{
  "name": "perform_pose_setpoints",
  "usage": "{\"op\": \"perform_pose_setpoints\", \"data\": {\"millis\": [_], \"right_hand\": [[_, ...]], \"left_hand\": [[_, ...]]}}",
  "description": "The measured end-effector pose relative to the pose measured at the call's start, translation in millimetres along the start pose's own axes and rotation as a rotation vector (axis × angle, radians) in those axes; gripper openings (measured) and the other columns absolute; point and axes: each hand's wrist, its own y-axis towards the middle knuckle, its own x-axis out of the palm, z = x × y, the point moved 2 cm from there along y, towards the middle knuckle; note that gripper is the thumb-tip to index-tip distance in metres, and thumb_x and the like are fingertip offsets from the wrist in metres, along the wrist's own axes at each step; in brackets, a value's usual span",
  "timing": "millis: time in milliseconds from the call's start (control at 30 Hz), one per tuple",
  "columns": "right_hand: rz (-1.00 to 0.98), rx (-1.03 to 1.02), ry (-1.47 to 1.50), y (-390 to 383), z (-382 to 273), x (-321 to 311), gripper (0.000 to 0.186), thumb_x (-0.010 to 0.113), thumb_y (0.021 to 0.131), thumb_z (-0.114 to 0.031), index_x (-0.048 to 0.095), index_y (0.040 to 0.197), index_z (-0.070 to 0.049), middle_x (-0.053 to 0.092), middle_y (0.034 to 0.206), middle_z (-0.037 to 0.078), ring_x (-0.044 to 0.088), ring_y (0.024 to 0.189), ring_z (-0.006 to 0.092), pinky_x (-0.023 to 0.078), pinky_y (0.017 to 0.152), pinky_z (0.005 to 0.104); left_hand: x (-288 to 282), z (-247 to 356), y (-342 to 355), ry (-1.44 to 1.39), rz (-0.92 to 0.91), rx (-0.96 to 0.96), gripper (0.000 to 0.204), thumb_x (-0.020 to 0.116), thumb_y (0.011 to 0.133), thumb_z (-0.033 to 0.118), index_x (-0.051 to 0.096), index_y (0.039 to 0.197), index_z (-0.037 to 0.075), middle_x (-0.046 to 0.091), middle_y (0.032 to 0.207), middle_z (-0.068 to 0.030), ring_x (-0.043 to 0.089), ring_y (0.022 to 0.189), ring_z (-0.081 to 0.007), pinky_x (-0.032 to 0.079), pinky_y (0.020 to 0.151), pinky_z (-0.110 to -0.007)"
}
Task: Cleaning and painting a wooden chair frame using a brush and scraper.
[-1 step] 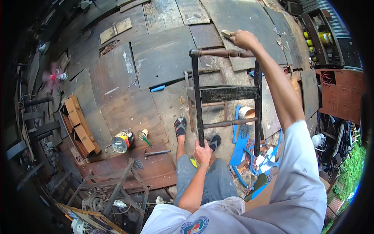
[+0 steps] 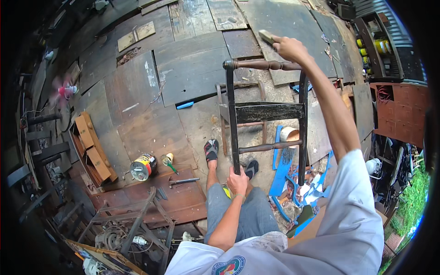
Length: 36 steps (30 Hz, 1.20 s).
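A dark wooden chair frame (image 2: 268, 111) stands up in front of me, with two long black side posts, a flat middle board and turned rails. The board's edges look worn. My left hand (image 2: 238, 181) is closed round the lower end of the left post. At the far end, my right hand (image 2: 290, 48) grips a pale, flat, block-like tool (image 2: 267, 36), possibly a brush; its kind is unclear. The tool sits just beyond the brown turned top rail (image 2: 268, 64). Behind the frame, a second brown wooden frame (image 2: 223, 107) rests on the floor.
To the right of my feet are a white tub (image 2: 289, 134), blue strips (image 2: 280, 181) and scraps. On the left lie a tin (image 2: 143, 166), a small cup (image 2: 168, 158) with a green-handled brush, a hammer (image 2: 183, 181) and a wooden drawer unit (image 2: 95, 149). A pink fan (image 2: 64, 90) stands farther left.
My right hand and the pale tool have shifted slightly away from the top rail, toward the far side. The left hand keeps its grip on the post.
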Motion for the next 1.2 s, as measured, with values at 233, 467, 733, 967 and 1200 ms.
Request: {"op": "perform_pose_setpoints", "data": {"millis": [233,467,733,967,1200], "right_hand": [[0.083,-0.306,0.069,-24.0,23.3,4.1,0.041,0.045,0.096,-0.033,0.050,0.135,-0.023,0.068,0.088,0.020,0.068,0.078,0.0321,0.054,0.071,0.0438],[-0.291,-0.129,0.364,-20.7,-29.9,-35.1,0.039,0.042,0.099,-0.028,0.050,0.135,-0.019,0.044,0.056,0.002,0.047,0.043,0.0116,0.049,0.041,0.0291],[-0.031,0.079,-0.151,-26.6,128.5,7.0,0.040,0.045,0.095,-0.037,0.050,0.135,-0.031,0.069,0.092,0.019,0.068,0.078,0.0309,0.053,0.073,0.0451],[0.262,0.081,0.215,-91.2,56.2,66.2,0.043,0.047,0.094,-0.031,0.044,0.137,-0.031,0.065,0.086,0.025,0.063,0.080,0.0447,0.049,0.074,0.0527],[0.493,-0.002,0.330,-88.2,69.4,85.7,0.045,0.047,0.095,-0.028,0.040,0.140,-0.029,0.064,0.074,0.024,0.064,0.059,0.0360,0.050,0.051,0.0473]], "left_hand": [[-1.0,-2.0,-6.5,-0.041,0.044,0.002,0.027,0.058,0.086,0.032,0.059,0.095,0.007,0.066,0.079,-0.0217,0.062,0.077,-0.0440,0.047,0.070,-0.052],[-6.7,-12.4,3.7,-0.043,0.097,0.011,0.025,0.060,0.086,0.031,0.060,0.092,0.006,0.064,0.074,-0.0220,0.061,0.073,-0.0443,0.046,0.066,-0.053],[11.1,-4.9,1.6,-0.062,0.074,0.088,0.025,0.060,0.086,0.030,0.059,0.093,0.006,0.064,0.074,-0.0215,0.061,0.073,-0.0439,0.046,0.066,-0.052],[-3.1,1.6,-0.6,-0.055,0.065,0.072,0.025,0.060,0.086,0.029,0.059,0.095,0.005,0.065,0.076,-0.0212,0.062,0.075,-0.0433,0.047,0.067,-0.051],[-13.0,-8.3,-0.7,-0.031,0.101,0.034,0.027,0.059,0.087,0.029,0.059,0.098,0.005,0.065,0.078,-0.0215,0.062,0.076,-0.0438,0.046,0.067,-0.051]]}}
